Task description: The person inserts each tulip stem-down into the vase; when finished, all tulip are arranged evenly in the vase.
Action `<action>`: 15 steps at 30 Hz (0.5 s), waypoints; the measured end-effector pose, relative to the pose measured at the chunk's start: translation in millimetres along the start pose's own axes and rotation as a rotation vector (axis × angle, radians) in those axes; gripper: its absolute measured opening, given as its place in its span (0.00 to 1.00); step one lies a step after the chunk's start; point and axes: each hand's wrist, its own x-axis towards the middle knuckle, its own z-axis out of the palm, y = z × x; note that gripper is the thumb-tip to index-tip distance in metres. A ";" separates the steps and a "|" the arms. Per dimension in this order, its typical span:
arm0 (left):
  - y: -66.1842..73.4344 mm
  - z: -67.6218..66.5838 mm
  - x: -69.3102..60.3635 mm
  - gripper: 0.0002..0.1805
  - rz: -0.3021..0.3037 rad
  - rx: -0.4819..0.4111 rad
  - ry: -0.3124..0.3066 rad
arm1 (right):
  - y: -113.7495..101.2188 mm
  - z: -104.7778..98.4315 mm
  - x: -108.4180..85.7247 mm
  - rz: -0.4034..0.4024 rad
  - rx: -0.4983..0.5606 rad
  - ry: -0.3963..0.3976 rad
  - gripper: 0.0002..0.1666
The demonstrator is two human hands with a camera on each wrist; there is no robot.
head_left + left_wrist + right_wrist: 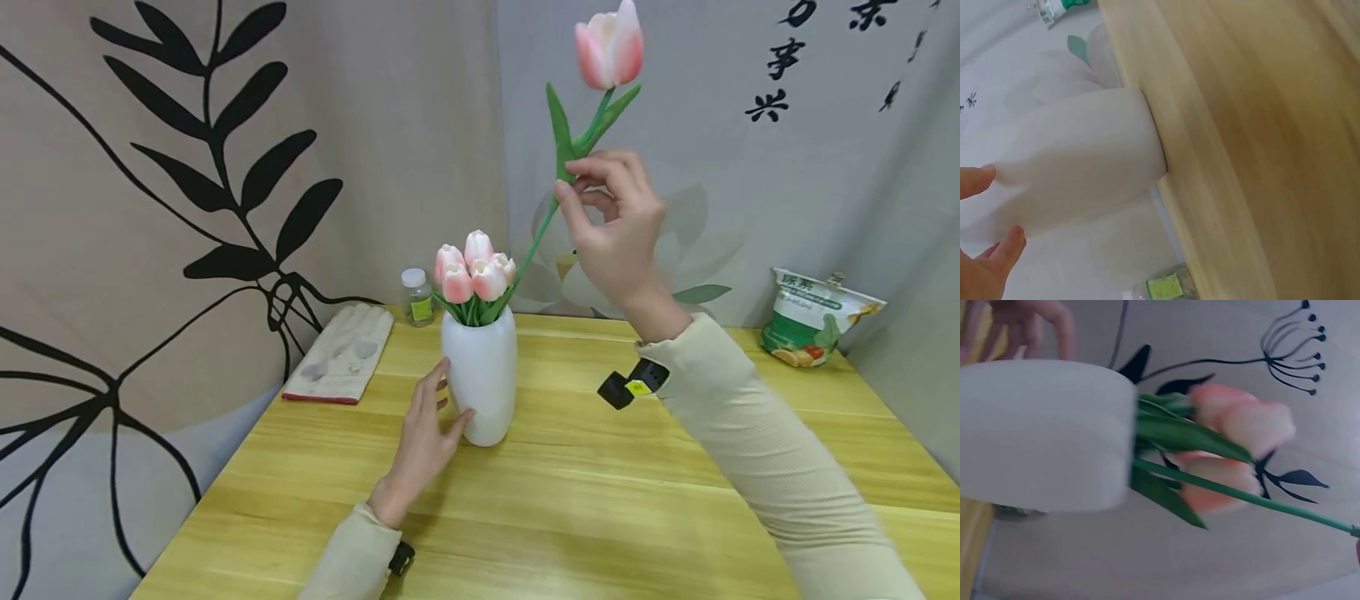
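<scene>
My right hand (618,221) pinches the green stem of a pink-and-white tulip (611,50), just below its leaves and high above the table. That stem (1241,495) slants down into the mouth of a white vase (480,379); its lower end is hidden inside. A bunch of several similar tulips (474,271) stands in the upright vase, their blooms packed together above the rim. At the vase's left side is my left hand (427,433), thumb and fingers spread apart, with fingertips (1011,240) touching the wall.
Behind the vase stands a small clear jar (417,298) with a white lid. Folded pale gloves (341,354) lie at the left back of the wooden table (600,500). A green-and-white snack bag (813,321) stands at the back right, near the patterned curtain (405,125).
</scene>
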 end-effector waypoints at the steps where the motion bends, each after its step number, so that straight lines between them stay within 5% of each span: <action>1: 0.0 0.0 -0.4 0.43 -0.002 0.001 0.000 | 1.7 1.8 -5.3 -0.003 0.000 -0.010 0.09; 8: 0.1 0.3 -1.1 0.43 -0.010 -0.004 0.000 | 15.8 14.1 -55.6 -0.102 0.016 0.022 0.07; 15: 1.1 -0.8 -1.2 0.43 -0.008 -0.008 0.003 | 30.2 24.3 -100.8 -0.089 -0.050 -0.024 0.06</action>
